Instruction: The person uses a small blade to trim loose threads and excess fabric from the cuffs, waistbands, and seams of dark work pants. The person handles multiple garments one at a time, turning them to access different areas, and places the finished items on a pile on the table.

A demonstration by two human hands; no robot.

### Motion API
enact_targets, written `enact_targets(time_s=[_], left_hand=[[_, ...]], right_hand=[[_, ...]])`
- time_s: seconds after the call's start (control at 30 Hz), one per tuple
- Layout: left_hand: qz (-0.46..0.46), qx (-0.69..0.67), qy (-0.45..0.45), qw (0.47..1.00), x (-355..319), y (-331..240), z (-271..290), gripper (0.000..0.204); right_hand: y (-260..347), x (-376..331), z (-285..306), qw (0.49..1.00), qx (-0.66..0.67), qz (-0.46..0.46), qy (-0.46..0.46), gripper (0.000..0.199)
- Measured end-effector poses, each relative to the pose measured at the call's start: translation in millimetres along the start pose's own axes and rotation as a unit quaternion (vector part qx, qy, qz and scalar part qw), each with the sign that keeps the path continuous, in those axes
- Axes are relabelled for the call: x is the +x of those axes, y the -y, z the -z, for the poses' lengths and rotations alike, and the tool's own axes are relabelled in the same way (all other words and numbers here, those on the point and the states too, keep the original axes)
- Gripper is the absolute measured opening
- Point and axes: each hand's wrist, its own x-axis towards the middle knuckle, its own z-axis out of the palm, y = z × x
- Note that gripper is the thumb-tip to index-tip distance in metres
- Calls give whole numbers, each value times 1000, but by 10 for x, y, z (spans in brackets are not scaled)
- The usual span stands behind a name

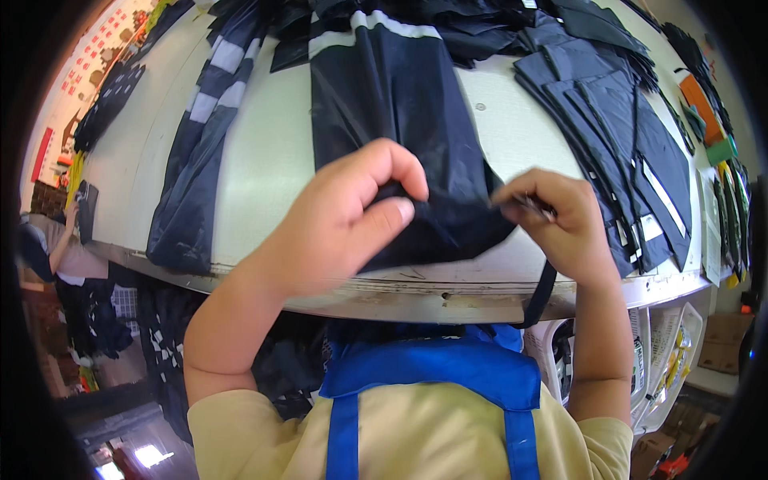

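A dark navy, shiny garment leg (392, 104) with a pale reflective band lies lengthwise in front of me, its hem end near the table's front edge. My left hand (344, 212) is closed on the hem end, thumb and forefinger curled over the cloth. On the other side, my right hand (556, 216) pinches the hem's right corner. Something small, dark and shiny shows among its fingers; I cannot make out what it is. The cloth between the hands is bunched and slightly blurred.
On the pale table (268, 160), another banded garment leg (188, 176) lies to the left. A stack of dark garment pieces (608, 136) sits at the right. White baskets (668, 368) stand below the front edge. A person (68, 236) is at the far left.
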Motion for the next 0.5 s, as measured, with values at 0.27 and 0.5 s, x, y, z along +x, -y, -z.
enact_targets(time_s=[0.27,0.5], left_hand=[[14,-166,-17,986,165,388,-86,18],[81,-234,-17,969,188,359,-47,19]], right_hand=[[84,42,51,985,154,-80,-10,34],[283,73,-4,951,-221,194,-96,33]])
